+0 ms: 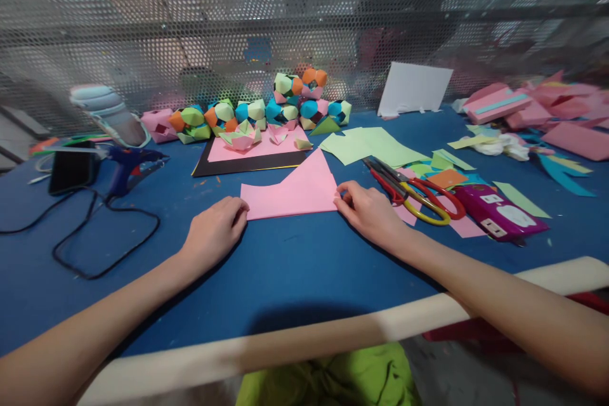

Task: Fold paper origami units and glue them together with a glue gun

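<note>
A folded sheet of pink paper (292, 193) lies on the blue table in front of me, its upper right part rising to a point. At its left edge, my left hand (216, 222) pinches the lower corner between thumb and fingers. My right hand (364, 209) pinches the opposite edge the same way. Just beyond my right hand are scissors with red handles (440, 195) and another pair with yellow handles (428, 210), lying across paper scraps. Behind the pink paper lies a stack of light green sheets (373, 144).
Folded paper balls (250, 114) line the back by a perforated metal screen (214, 32). A glue gun (128, 168) with a looping black cord, a phone (72, 167) and a bottle (109, 115) stand left. Right are a purple packet (499, 212) and piled pink paper (547, 101).
</note>
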`<state>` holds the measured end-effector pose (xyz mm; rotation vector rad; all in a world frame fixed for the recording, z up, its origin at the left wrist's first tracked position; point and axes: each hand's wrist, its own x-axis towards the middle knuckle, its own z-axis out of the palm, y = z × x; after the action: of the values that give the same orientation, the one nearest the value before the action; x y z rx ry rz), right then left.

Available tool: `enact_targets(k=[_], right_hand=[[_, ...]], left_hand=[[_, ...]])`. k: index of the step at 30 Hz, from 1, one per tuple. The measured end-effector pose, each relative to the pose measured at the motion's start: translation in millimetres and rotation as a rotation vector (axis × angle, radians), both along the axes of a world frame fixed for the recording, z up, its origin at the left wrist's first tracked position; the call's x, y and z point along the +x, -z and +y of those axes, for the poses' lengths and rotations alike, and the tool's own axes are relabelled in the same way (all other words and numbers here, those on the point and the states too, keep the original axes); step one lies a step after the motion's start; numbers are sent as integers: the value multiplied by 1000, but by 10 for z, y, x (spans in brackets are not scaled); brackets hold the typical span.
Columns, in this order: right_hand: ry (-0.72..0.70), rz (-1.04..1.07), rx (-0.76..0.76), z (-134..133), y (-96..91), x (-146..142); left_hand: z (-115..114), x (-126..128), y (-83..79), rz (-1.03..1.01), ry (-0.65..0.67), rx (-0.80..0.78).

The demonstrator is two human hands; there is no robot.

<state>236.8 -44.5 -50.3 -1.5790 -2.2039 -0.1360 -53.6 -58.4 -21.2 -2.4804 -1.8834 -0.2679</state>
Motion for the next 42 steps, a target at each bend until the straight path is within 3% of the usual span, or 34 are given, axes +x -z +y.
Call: enact_targets(k=[13,18,24,31,37,42], right_hand=[[-4,-93,31,14,43,1],[-1,-148,81,-23,6,-11],[-175,-202,171,-15,-54,-4],[-388,-326,109,73,-87,48],[-379,-381,9,50,-162,68],[-316,-477,-74,-54,-356,-39]], left_hand=[[28,-31,24,73,60,37],[91,-36,65,37,311,205],[141,-58,28,71,534,20],[130,-32,-68,283,482,-28],[127,-30,-74,294,493,-36],[115,18,-127,281,492,-69]])
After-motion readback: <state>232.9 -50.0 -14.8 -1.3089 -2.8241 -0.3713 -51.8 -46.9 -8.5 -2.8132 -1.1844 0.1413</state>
